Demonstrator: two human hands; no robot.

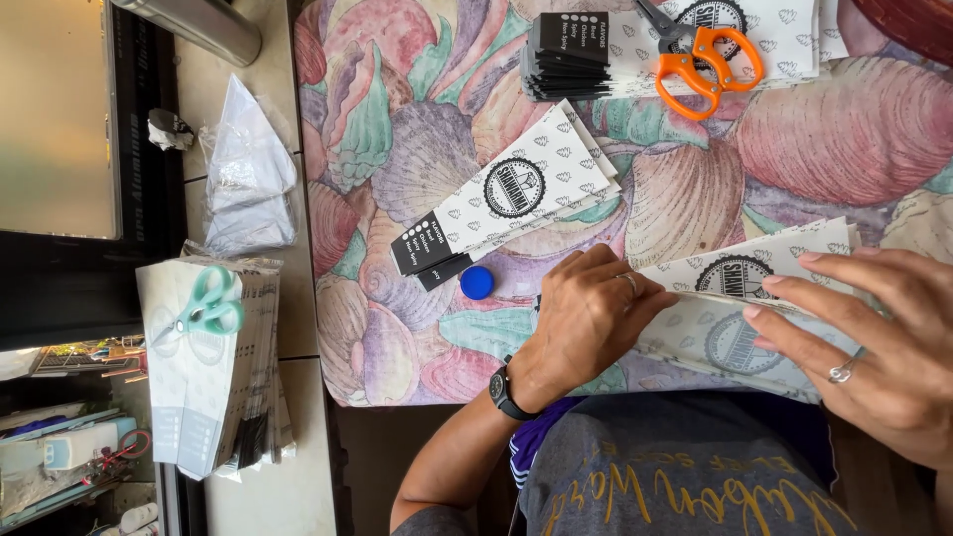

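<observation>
Centrally, a shell-patterned cushion [417,129] fills the frame's upper middle. At lower right, both hands work a folded printed paper sleeve [740,283]: the right hand [874,347], fingers spread and nearly flat, presses on it; the left hand [591,318], loosely curled, pinches its near edge. At lower left lies a sleeve stack [213,397] under teal scissors [210,310]. Finished sleeves [506,199] lie at centre. Orange scissors [707,58] rest at upper right. A blue bottle cap [476,283] sits just left of the left hand.
</observation>
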